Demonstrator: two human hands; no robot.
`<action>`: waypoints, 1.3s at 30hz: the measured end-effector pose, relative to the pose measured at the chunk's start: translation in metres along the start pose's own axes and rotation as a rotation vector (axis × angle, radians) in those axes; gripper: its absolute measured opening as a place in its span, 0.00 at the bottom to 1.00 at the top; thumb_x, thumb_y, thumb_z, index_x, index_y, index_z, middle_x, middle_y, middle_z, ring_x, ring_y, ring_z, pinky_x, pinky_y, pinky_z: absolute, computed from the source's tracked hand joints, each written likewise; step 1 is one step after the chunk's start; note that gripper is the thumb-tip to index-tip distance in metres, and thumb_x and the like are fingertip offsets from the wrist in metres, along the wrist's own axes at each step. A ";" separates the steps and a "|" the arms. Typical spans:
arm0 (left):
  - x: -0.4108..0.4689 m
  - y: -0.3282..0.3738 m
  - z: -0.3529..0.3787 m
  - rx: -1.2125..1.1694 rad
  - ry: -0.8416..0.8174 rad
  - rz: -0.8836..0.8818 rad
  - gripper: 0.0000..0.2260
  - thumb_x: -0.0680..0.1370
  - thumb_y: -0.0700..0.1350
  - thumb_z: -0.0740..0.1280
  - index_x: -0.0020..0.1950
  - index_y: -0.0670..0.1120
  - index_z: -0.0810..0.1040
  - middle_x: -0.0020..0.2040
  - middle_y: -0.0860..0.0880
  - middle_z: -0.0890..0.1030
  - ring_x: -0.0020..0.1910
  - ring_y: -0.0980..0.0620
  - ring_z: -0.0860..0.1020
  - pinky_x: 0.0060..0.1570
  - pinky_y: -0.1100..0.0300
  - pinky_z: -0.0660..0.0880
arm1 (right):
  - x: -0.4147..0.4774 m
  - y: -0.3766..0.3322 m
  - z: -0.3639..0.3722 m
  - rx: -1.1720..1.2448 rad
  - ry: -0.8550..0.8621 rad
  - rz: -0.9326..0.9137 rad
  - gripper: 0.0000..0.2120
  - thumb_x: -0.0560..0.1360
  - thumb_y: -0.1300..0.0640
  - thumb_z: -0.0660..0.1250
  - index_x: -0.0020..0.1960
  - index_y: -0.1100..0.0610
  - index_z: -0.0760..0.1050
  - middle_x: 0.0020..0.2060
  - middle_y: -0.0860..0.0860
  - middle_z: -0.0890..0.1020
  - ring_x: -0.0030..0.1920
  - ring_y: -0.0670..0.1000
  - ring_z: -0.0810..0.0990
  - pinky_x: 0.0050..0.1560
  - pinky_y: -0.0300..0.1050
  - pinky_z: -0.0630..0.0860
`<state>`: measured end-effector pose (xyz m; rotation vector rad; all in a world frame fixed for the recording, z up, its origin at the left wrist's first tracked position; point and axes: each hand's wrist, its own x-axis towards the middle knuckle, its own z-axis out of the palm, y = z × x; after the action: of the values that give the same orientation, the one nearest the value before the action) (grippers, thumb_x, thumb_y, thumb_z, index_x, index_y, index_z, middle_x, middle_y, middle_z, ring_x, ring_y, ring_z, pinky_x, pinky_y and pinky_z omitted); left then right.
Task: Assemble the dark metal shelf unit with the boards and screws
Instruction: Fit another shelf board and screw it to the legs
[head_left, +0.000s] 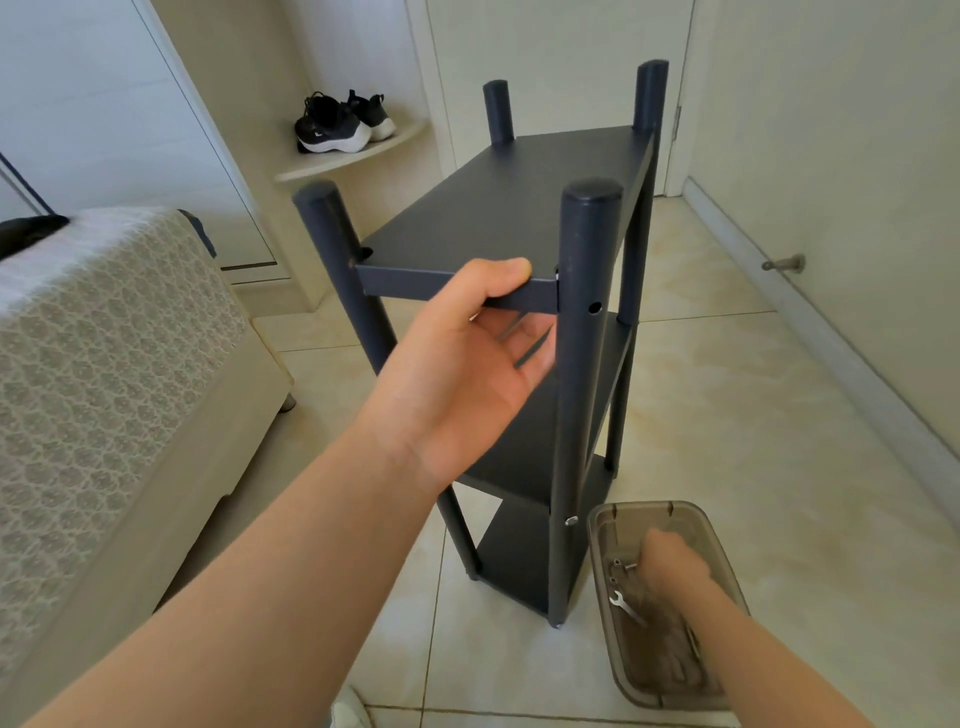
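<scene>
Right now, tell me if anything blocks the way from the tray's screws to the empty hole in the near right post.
Nothing visible does. The hole faces out uncovered, just right of the left hand gripping the top board. The open tray sits by that post, right hand inside near the screws.

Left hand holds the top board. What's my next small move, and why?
Probably pick one screw from the translucent brown plastic tub with the right hand and bring it to the empty hole in the near right dark metal post. The left hand grips the top dark board there; the lower joint already shows a screw head.
</scene>
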<state>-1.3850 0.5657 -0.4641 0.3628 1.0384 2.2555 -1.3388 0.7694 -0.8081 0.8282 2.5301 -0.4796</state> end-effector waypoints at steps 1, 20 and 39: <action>0.000 0.000 0.000 0.001 -0.007 0.000 0.09 0.73 0.39 0.70 0.33 0.47 0.77 0.39 0.48 0.80 0.49 0.48 0.82 0.62 0.52 0.78 | -0.001 -0.002 -0.011 -0.007 -0.021 -0.025 0.05 0.78 0.58 0.65 0.54 0.56 0.75 0.43 0.49 0.78 0.40 0.48 0.77 0.37 0.40 0.73; -0.001 0.000 0.001 0.000 0.033 -0.020 0.06 0.69 0.41 0.73 0.32 0.49 0.81 0.39 0.49 0.82 0.50 0.49 0.83 0.64 0.52 0.77 | -0.200 -0.057 -0.265 0.429 0.245 -0.568 0.06 0.71 0.53 0.75 0.39 0.54 0.81 0.35 0.48 0.84 0.38 0.45 0.84 0.40 0.39 0.78; 0.006 -0.002 -0.009 0.014 -0.001 -0.003 0.05 0.70 0.39 0.74 0.35 0.46 0.85 0.45 0.44 0.85 0.57 0.43 0.84 0.55 0.53 0.81 | -0.276 -0.061 -0.267 0.755 0.634 -0.827 0.08 0.69 0.55 0.77 0.39 0.50 0.78 0.36 0.44 0.85 0.40 0.42 0.84 0.46 0.31 0.77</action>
<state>-1.3931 0.5646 -0.4717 0.3681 1.0537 2.2468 -1.2537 0.7121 -0.4327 0.0548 3.2483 -1.7403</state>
